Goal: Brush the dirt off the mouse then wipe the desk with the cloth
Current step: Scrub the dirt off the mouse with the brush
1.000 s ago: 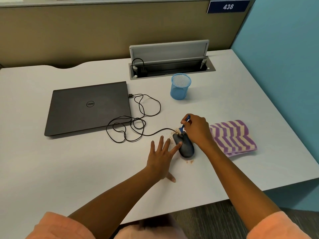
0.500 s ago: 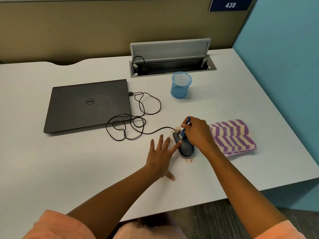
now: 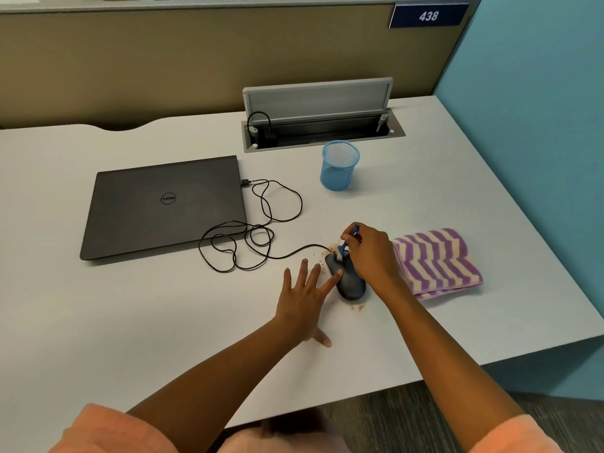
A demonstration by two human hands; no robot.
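A dark wired mouse [image 3: 351, 284] lies on the white desk [image 3: 130, 322], right of centre. My right hand [image 3: 372, 255] grips a small blue brush [image 3: 347, 241] whose bristles touch the mouse's front end. Spread flat on the desk, my left hand [image 3: 304, 305] presses its index fingertip against the mouse's left side. Tan crumbs of dirt [image 3: 331, 247] lie around the mouse's front, and a few more sit behind it. A purple-and-cream striped cloth [image 3: 436, 261] lies folded just right of my right hand.
A closed dark laptop [image 3: 163, 206] sits to the left, with the mouse's black cable [image 3: 261, 230] looped beside it. A blue mesh cup [image 3: 340, 165] stands behind the mouse. Behind that is an open cable hatch [image 3: 322, 125]. The desk edge runs close on the right.
The brush has made small strokes at the mouse's front and more crumbs lie on the desk there. My left hand has stayed put.
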